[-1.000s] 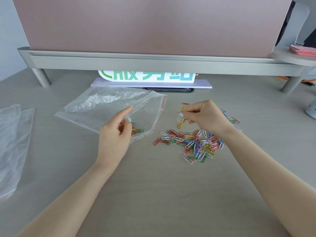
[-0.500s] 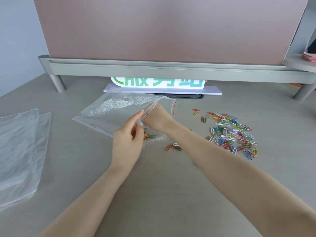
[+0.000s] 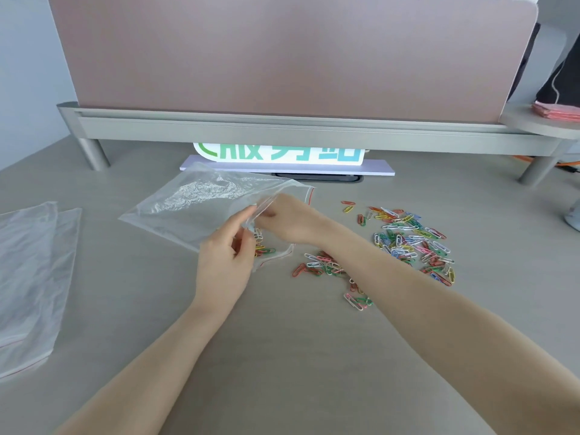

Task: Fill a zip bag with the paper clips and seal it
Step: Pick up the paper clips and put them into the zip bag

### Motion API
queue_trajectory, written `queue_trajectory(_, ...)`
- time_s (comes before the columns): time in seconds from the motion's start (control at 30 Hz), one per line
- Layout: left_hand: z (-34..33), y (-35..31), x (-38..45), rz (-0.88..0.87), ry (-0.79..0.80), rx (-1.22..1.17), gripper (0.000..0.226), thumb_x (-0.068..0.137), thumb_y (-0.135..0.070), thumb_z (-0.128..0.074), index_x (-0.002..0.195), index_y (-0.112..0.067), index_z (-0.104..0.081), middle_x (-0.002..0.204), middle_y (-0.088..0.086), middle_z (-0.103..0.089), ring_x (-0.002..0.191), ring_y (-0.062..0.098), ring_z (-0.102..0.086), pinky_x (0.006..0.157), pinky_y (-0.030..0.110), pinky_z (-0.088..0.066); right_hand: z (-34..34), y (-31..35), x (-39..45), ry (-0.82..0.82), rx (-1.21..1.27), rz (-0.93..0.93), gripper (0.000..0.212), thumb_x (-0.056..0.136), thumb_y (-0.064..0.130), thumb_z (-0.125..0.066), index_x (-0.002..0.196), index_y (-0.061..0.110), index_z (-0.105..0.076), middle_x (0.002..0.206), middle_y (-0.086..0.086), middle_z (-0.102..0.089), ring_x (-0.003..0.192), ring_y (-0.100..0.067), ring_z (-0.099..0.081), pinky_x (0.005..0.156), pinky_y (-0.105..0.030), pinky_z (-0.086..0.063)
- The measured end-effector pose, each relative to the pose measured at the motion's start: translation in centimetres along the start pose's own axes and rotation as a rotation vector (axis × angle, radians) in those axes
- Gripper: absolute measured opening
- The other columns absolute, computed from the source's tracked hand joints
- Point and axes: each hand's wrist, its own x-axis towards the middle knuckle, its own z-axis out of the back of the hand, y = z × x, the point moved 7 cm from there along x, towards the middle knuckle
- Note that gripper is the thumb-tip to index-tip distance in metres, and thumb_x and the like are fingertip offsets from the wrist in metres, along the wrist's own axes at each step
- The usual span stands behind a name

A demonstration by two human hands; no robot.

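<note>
The zip bag (image 3: 201, 211) is laid flat on the desk (image 3: 282, 356), a little left of the middle and toward the back edge, with its open mouth turned to the right. The top lip of the mouth is pinched and lifted by the left hand (image 3: 224, 265), so that a gap is made for things to be dropped in. The right hand (image 3: 288, 219) is pushed into that gap with its fingers curled; it is judged to be bringing clips in, but what is held inside the fingers cannot be told, as they are hidden by the plastic and the other hand. A few paper clips (image 3: 262, 244) are already seen inside the bag, just by the mouth. Many more are left on the desk: a big loose pile (image 3: 408, 240) to the right of the bag, and a smaller bunch (image 3: 323, 266) just beside the mouth, under the right arm. So the job is judged to be far from done, and the seal is not yet pressed. Spare bags (image 3: 31, 277) are laid at the left edge of the desk, well apart from the work. A metal shelf (image 3: 282, 133) is stood along the back edge, with a sign (image 3: 279, 152) under it. Nothing is seen between the pile and the bag, but the lip could fall shut if it is let go.
</note>
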Motion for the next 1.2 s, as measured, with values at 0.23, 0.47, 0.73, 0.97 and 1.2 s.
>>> queue_trajectory(0.23, -0.1, -0.2, -0.2, 0.001, 0.012, 0.001, 0.041, 0.09, -0.002, -0.047, 0.118, -0.028, -0.06, 0.06, -0.007, -0.047, 0.05, 0.014, -0.041, 0.055, 0.014, -0.037, 4.6, -3.9, -8.2, -0.067, 0.03, -0.069, 0.019, 0.087, 0.018, -0.058, 0.101, 0.024, -0.069, 0.093, 0.015, -0.065, 0.087, -0.007, -0.061, 0.079, -0.016, -0.045)
queue_trajectory(0.47, -0.4, -0.3, -0.3, -0.008, 0.026, 0.028, 0.04, 0.09, -0.002, -0.047, 0.119, -0.026, -0.06, 0.058, -0.009, -0.046, 0.05, 0.013, -0.04, 0.055, 0.014, -0.036, 5.7, -8.5, -12.9, -0.15, -0.086, -0.177, 0.023, 0.078, 0.036, -0.068, 0.101, 0.032, -0.065, 0.1, 0.011, -0.053, 0.089, -0.007, -0.057, 0.074, -0.013, -0.041)
queue_trajectory(0.73, -0.4, -0.4, -0.4, -0.013, 0.038, 0.049, 0.04, 0.09, -0.002, -0.047, 0.119, -0.026, -0.06, 0.06, -0.009, -0.048, 0.05, 0.019, -0.042, 0.053, 0.013, -0.036, 5.6, -8.8, -14.2, 0.094, -0.209, -0.204, 0.045, 0.074, 0.044, -0.07, 0.116, 0.038, -0.055, 0.109, 0.016, -0.047, 0.1, -0.005, -0.051, 0.086, -0.025, -0.04)
queue_trajectory(0.97, -0.5, -0.5, -0.5, -0.023, 0.047, 0.041, 0.042, 0.09, 0.0, -0.046, 0.119, -0.028, -0.059, 0.062, -0.002, -0.047, 0.05, 0.022, -0.04, 0.053, 0.015, -0.036, 5.3, -9.2, -13.9, 0.038, -0.162, -0.206, 0.03, 0.079, 0.026, -0.067, 0.108, 0.028, -0.063, 0.094, 0.016, -0.051, 0.092, -0.011, -0.057, 0.08, -0.024, -0.044)
queue_trajectory(1.2, -0.5, -0.6, -0.5, -0.03, 0.058, 0.033, 0.042, 0.09, 0.0, -0.046, 0.117, -0.031, -0.058, 0.062, 0.0, -0.047, 0.051, 0.023, -0.04, 0.052, 0.014, -0.035, 5.4, -8.7, -13.7, -0.039, -0.14, -0.176, 0.015, 0.081, 0.016, -0.064, 0.094, 0.022, -0.07, 0.094, 0.003, -0.064, 0.084, -0.016, -0.062, 0.072, -0.02, -0.043)
